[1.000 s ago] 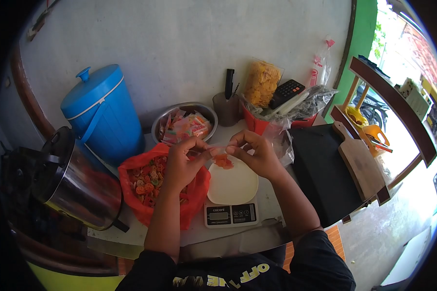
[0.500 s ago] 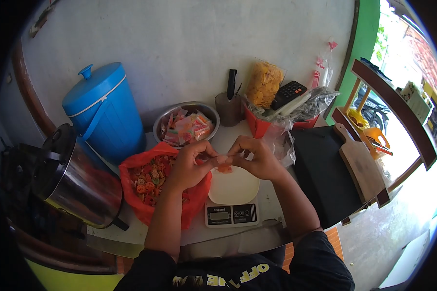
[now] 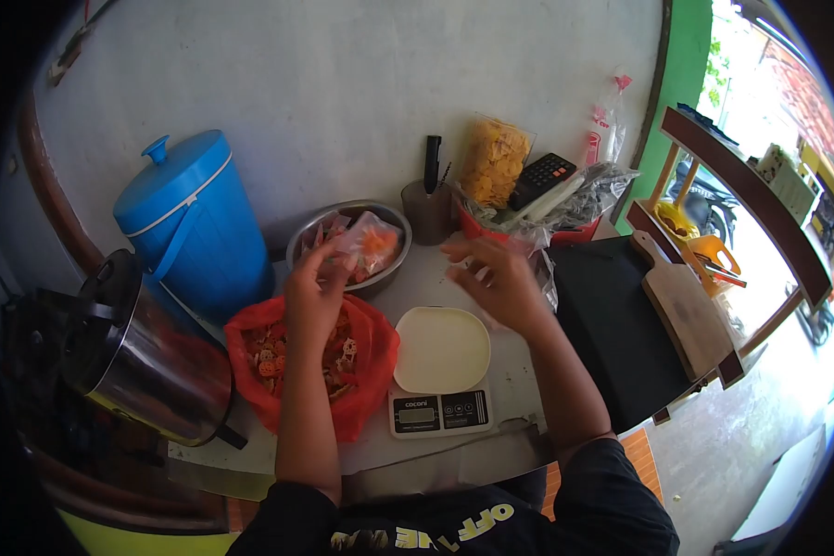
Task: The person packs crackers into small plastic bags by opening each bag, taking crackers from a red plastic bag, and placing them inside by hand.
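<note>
My left hand (image 3: 313, 295) is raised over the red bag's back edge, its thumb and fingertips at the near corner of a small clear plastic packet (image 3: 377, 243) with orange pieces inside. The packet is above the metal bowl (image 3: 400, 269), which contains several similar packets. My right hand (image 3: 499, 278) hovers behind and right of the scale, fingers loosely curved and apart, with nothing in them. A kitchen scale (image 3: 441, 414) carries a cream tray (image 3: 443, 347) with nothing on it. The red plastic bag (image 3: 376, 375) of wheel-shaped dry snacks stands open below my left forearm.
A blue drink cooler (image 3: 190, 208) and a steel pot (image 3: 162, 357) stand left. Behind are a jug (image 3: 426, 218) and a red basket (image 3: 574, 235) with a chip bag (image 3: 497, 165) and a calculator (image 3: 542, 180). A wooden board (image 3: 686, 310) lies right on a black surface (image 3: 602, 334).
My hands have separated from their pinch above the tray. The left has carried the packet left and back over the bowl; the right has let go and moved right and back.
</note>
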The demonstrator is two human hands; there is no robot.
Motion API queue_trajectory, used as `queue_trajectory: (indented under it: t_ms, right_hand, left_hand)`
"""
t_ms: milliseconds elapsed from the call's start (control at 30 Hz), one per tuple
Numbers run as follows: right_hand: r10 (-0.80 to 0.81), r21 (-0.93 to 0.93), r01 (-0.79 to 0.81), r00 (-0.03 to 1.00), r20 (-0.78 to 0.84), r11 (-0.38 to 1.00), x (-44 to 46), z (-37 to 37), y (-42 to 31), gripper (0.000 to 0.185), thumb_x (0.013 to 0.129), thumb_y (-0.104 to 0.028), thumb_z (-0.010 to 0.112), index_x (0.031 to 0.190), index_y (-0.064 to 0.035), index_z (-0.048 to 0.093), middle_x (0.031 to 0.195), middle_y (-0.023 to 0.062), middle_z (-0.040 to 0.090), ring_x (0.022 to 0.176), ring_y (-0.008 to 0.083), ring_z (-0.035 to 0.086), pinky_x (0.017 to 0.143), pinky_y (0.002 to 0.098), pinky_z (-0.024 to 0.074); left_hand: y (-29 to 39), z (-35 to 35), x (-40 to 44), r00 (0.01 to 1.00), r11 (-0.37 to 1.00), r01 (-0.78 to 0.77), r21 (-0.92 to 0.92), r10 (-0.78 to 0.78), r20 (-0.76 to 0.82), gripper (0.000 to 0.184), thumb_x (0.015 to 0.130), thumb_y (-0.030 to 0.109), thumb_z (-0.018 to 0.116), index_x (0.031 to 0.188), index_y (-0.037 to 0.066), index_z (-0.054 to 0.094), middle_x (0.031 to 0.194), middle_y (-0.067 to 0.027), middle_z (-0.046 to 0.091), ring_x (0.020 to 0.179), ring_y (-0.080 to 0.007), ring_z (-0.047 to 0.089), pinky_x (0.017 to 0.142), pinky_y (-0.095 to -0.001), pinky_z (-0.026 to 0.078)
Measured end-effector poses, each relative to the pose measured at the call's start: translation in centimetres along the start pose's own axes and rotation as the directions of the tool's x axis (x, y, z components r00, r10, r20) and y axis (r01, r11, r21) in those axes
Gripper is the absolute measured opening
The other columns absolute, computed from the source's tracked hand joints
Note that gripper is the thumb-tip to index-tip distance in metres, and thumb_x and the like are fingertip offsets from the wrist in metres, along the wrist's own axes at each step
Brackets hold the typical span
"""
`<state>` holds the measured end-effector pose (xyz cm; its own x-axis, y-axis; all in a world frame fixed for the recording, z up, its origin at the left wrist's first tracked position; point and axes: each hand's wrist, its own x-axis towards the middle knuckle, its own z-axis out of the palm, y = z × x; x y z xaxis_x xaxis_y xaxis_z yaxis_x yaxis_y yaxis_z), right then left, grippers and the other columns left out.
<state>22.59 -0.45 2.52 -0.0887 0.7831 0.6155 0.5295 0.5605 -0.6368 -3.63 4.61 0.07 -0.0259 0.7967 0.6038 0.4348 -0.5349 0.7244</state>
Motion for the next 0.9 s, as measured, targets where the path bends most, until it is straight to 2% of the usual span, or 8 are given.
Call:
queue_trajectory:
  t_ms: [133, 233, 333, 400, 467, 633, 767, 900]
  right_hand:
    - [0.059, -0.509, -0.091, 0.995, -0.078, 0.856, 0.0, -3.5, 2.7, 0.013, 0.081, -0.009, 0.066, 0.093, -0.0060, 0.070, 0.092, 0.0076, 0.070, 0.078, 0.0242, 0.069, 0.068, 0.0357, 0.0544]
    - [0.294, -0.782, -0.037, 0.937, 0.189, 0.622, -0.7, -4.0, 11.0, 0.019, 0.076, -0.018, 0.070, 0.094, -0.0110, 0.070, 0.096, 0.0081, 0.070, 0.085, 0.0290, 0.069, 0.072, 0.0404, 0.0553]
    - [0.553, -0.900, -0.080, 0.811, 0.192, 0.429, -1.5, -1.7, 13.7, 0.027, 0.070, -0.024, 0.073, 0.096, -0.0156, 0.070, 0.098, 0.0073, 0.071, 0.090, 0.0292, 0.069, 0.077, 0.0428, 0.0551]
    - [0.616, -0.913, 0.012, 0.735, 0.285, 0.408, -1.5, -1.1, 14.1, 0.029, 0.069, -0.024, 0.073, 0.097, -0.0157, 0.069, 0.099, 0.0067, 0.071, 0.093, 0.0298, 0.069, 0.078, 0.0442, 0.0551]
    - [0.601, -0.903, 0.002, 0.745, 0.289, 0.431, -1.4, -0.8, 15.1, 0.030, 0.068, -0.026, 0.074, 0.096, -0.0163, 0.070, 0.099, 0.0065, 0.071, 0.094, 0.0298, 0.069, 0.078, 0.0445, 0.0551]
    - [0.378, -0.800, -0.120, 0.915, 0.139, 0.587, -0.4, -3.8, 11.6, 0.016, 0.079, -0.023, 0.062, 0.089, -0.0144, 0.072, 0.087, 0.0075, 0.071, 0.085, 0.0276, 0.070, 0.072, 0.0414, 0.0556]
    - [0.374, -0.717, -0.234, 0.926, 0.041, 0.657, 0.0, -6.6, 7.9, 0.016, 0.083, -0.022, 0.059, 0.088, -0.0129, 0.071, 0.088, 0.0121, 0.070, 0.085, 0.0292, 0.069, 0.075, 0.0417, 0.0542]
    - [0.202, -0.230, -0.209, 0.978, -0.055, 0.951, 0.2, -7.7, 5.2, 0.016, 0.087, -0.015, 0.064, 0.100, -0.0104, 0.071, 0.086, 0.0117, 0.071, 0.080, 0.0224, 0.068, 0.076, 0.0321, 0.0526]
  left_hand:
    - [0.1, -1.2, 0.2, 1.000, 0.992, 0.003, 0.128, -0.004, 0.007, 0.060, 0.084, 0.025, 0.075, 0.135, 0.003, 0.052, 0.128, -0.0170, 0.058, 0.088, -0.0167, 0.068, 0.078, -0.0306, 0.053]
    - [0.2, -1.7, 0.4, 1.000, 0.996, 0.005, 0.090, -0.007, 0.026, 0.067, 0.084, 0.029, 0.076, 0.139, 0.003, 0.048, 0.135, -0.0187, 0.052, 0.097, -0.0186, 0.068, 0.084, -0.0323, 0.052]
    - [1.5, -1.4, -0.1, 0.998, 1.000, 0.015, 0.020, -0.016, 0.056, 0.064, 0.084, 0.027, 0.076, 0.137, 0.003, 0.050, 0.134, -0.0176, 0.053, 0.098, -0.0189, 0.067, 0.082, -0.0315, 0.053]
    - [1.8, -1.4, -0.1, 0.995, 1.000, 0.011, 0.029, -0.014, 0.102, 0.060, 0.085, 0.022, 0.075, 0.136, 0.004, 0.051, 0.135, -0.0174, 0.052, 0.097, -0.0195, 0.067, 0.080, -0.0304, 0.054]
    - [2.4, -1.3, -0.2, 0.994, 1.000, -0.003, 0.017, 0.001, 0.112, 0.058, 0.085, 0.022, 0.074, 0.136, 0.005, 0.052, 0.135, -0.0169, 0.053, 0.099, -0.0196, 0.067, 0.078, -0.0294, 0.054]
    - [1.8, -0.3, -0.5, 0.988, 0.999, 0.005, -0.049, 0.003, 0.153, 0.054, 0.086, 0.023, 0.073, 0.134, 0.005, 0.054, 0.133, -0.0151, 0.055, 0.100, -0.0190, 0.066, 0.075, -0.0283, 0.054]
    - [2.2, 0.1, -0.8, 0.982, 0.997, 0.023, -0.078, -0.007, 0.191, 0.052, 0.086, 0.024, 0.073, 0.132, 0.005, 0.056, 0.132, -0.0143, 0.057, 0.101, -0.0188, 0.066, 0.075, -0.0289, 0.054]
    - [3.7, 0.5, -1.2, 0.951, 0.985, 0.082, -0.153, -0.032, 0.307, 0.053, 0.086, 0.025, 0.074, 0.132, 0.006, 0.056, 0.131, -0.0130, 0.058, 0.101, -0.0179, 0.066, 0.079, -0.0299, 0.054]
